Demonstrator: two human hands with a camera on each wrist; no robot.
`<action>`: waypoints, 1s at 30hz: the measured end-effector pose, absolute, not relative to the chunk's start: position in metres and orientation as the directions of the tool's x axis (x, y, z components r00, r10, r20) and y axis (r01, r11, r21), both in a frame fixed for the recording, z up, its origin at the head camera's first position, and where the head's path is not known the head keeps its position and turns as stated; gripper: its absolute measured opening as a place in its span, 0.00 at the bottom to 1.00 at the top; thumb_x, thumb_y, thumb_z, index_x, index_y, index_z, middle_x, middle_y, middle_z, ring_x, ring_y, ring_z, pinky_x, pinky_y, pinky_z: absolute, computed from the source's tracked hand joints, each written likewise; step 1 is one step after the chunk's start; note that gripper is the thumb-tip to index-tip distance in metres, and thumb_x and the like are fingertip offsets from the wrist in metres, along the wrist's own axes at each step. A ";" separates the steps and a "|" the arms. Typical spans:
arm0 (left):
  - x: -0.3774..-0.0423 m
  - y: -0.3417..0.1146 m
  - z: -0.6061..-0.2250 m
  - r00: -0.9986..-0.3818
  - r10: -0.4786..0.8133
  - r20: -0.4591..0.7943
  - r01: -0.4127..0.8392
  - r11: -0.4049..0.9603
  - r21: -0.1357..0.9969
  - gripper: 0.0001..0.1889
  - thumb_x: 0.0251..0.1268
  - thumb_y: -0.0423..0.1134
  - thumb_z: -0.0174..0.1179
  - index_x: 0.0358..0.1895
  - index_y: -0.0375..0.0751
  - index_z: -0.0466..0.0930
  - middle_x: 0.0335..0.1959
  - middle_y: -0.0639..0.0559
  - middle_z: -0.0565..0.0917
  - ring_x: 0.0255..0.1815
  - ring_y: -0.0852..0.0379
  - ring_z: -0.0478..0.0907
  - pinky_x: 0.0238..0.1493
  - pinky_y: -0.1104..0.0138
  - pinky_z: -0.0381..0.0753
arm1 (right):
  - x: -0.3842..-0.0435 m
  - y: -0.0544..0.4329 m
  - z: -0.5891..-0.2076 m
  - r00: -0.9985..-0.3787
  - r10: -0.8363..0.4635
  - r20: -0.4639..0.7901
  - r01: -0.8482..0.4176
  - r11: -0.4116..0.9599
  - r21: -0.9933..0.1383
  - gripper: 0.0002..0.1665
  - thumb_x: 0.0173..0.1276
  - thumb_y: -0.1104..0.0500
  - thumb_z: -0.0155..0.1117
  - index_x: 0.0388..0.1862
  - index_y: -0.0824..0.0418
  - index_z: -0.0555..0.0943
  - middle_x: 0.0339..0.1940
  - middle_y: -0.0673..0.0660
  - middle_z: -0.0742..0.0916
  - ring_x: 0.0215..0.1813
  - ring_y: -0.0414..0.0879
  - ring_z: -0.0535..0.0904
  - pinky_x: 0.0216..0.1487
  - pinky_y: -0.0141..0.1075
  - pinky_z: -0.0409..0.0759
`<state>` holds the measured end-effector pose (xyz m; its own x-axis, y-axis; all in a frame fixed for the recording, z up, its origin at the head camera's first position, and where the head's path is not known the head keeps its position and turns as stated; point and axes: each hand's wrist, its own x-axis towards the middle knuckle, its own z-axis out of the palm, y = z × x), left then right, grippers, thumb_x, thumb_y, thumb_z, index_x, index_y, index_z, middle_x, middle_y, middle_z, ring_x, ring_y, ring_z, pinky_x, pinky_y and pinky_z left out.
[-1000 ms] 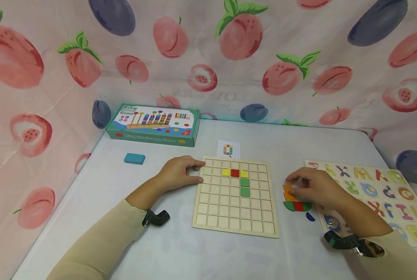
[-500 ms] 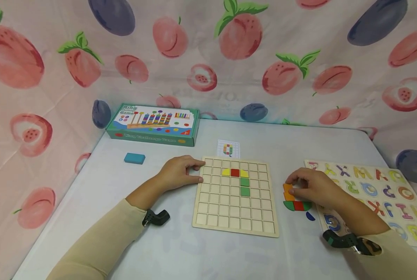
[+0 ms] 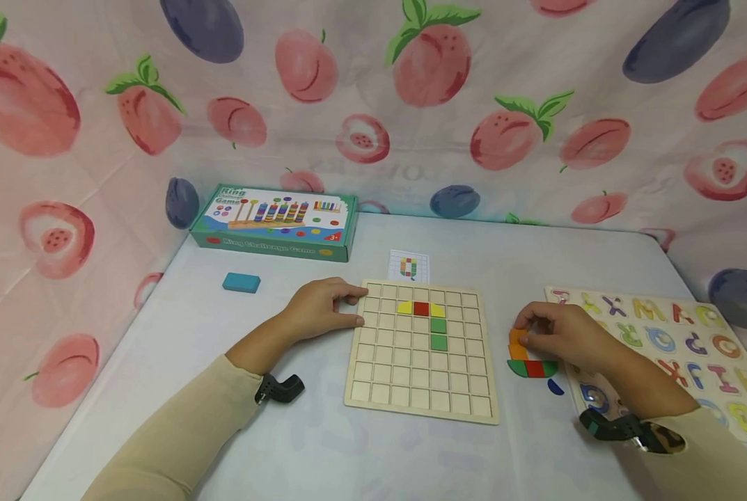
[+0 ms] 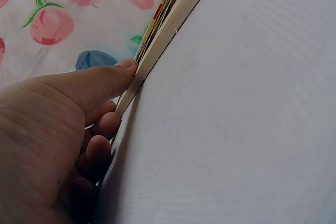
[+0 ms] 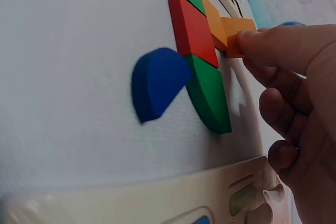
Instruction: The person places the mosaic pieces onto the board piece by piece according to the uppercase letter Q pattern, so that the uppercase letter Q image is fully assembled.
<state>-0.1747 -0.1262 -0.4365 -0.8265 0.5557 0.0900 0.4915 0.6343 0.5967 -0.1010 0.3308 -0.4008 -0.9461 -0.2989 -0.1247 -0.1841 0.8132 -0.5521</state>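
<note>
In the head view my left hand point(image 3: 323, 306) rests at the left edge of a wooden grid board point(image 3: 404, 412). Thumb and index fingertip touch that edge, and the left wrist view shows the thumb point(image 4: 118, 74) against its side. On the board lie a red square point(image 3: 420, 309), two yellow corner pieces and two green squares. My right hand point(image 3: 564, 337) pinches an orange square block point(image 5: 237, 32), which stands tilted beside another orange block point(image 5: 212, 19). Touching these are a red block point(image 5: 194, 32) and two green curved blocks point(image 5: 209, 95). A blue half-round block point(image 5: 160, 82) lies apart.
A small pattern card point(image 3: 409, 266) lies behind the board. A wooden alphabet puzzle point(image 3: 661, 327) is under my right forearm at the right. A green game box point(image 3: 273, 223) stands at the back left, with a teal block point(image 3: 241, 282) in front of it.
My right fingers have drawn slightly back toward me, and the far orange block has shifted and tilted in their pinch. My left hand has stayed at the board's edge.
</note>
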 end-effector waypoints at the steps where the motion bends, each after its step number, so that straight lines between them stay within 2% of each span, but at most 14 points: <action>1: -0.175 -0.126 -0.437 -0.826 0.556 0.089 0.492 0.636 0.595 0.28 0.62 0.52 0.79 0.65 0.50 0.88 0.43 0.62 0.84 0.31 0.62 0.73 0.38 0.63 0.74 | -0.101 0.331 -0.401 -0.946 -0.301 -0.124 -0.183 0.807 -0.561 0.08 0.71 0.60 0.76 0.44 0.50 0.86 0.35 0.48 0.83 0.41 0.48 0.76 0.40 0.34 0.75; 10: -0.175 -0.126 -0.438 -0.829 0.554 0.082 0.489 0.645 0.587 0.29 0.62 0.52 0.79 0.66 0.50 0.88 0.44 0.62 0.84 0.32 0.62 0.74 0.39 0.63 0.75 | -0.104 0.331 -0.401 -0.951 -0.288 -0.113 -0.152 0.753 -0.641 0.04 0.75 0.58 0.74 0.44 0.50 0.87 0.39 0.50 0.85 0.43 0.50 0.77 0.42 0.32 0.78; 17: -0.176 -0.127 -0.439 -0.827 0.555 0.085 0.491 0.641 0.590 0.29 0.61 0.52 0.80 0.65 0.50 0.88 0.44 0.62 0.84 0.32 0.62 0.74 0.38 0.64 0.75 | -0.112 0.315 -0.399 -0.953 -0.270 -0.138 -0.106 0.723 -0.683 0.05 0.75 0.54 0.74 0.46 0.51 0.87 0.41 0.50 0.87 0.46 0.51 0.77 0.44 0.33 0.78; 30: -0.175 -0.126 -0.437 -0.828 0.554 0.087 0.491 0.641 0.590 0.29 0.61 0.52 0.80 0.66 0.50 0.88 0.44 0.62 0.84 0.32 0.62 0.73 0.38 0.64 0.74 | -0.132 0.268 -0.402 -0.941 -0.312 -0.130 -0.105 0.633 -0.767 0.03 0.74 0.58 0.74 0.44 0.51 0.88 0.42 0.53 0.86 0.47 0.54 0.77 0.45 0.37 0.77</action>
